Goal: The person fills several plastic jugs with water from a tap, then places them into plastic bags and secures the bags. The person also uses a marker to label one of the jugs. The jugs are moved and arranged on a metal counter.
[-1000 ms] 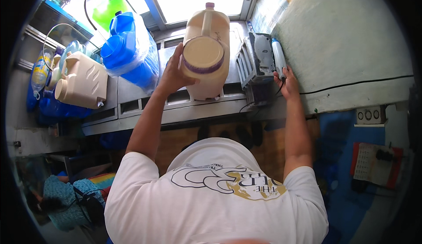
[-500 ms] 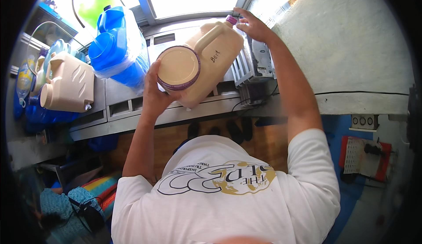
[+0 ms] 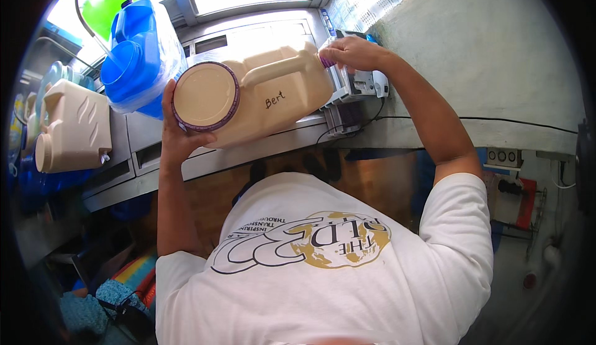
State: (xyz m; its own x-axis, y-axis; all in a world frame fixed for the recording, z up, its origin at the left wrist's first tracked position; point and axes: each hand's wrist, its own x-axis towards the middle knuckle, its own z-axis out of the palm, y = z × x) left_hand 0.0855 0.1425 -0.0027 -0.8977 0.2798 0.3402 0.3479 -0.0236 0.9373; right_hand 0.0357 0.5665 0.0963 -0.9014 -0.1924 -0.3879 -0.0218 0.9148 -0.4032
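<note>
A large beige plastic jug lies tilted on its side in front of me, held over the metal counter. Its wide round lid, edged in purple, faces left and toward me. My left hand is closed on that end, thumb below and fingers up along the lid's left side. At the jug's far right end my right hand has its fingers pinched on a small purple cap. The jug's moulded handle runs along the top between my hands.
Left of the jug stands a blue water container partly wrapped in clear plastic. Another beige jug with a small spigot sits farther left. A grey metal rack with a cable is at the right, beside a pale wall.
The jug has swung left and turned more level, with my left hand moving along. My right hand has gone from spread fingers near the purple cap to gripping it.
</note>
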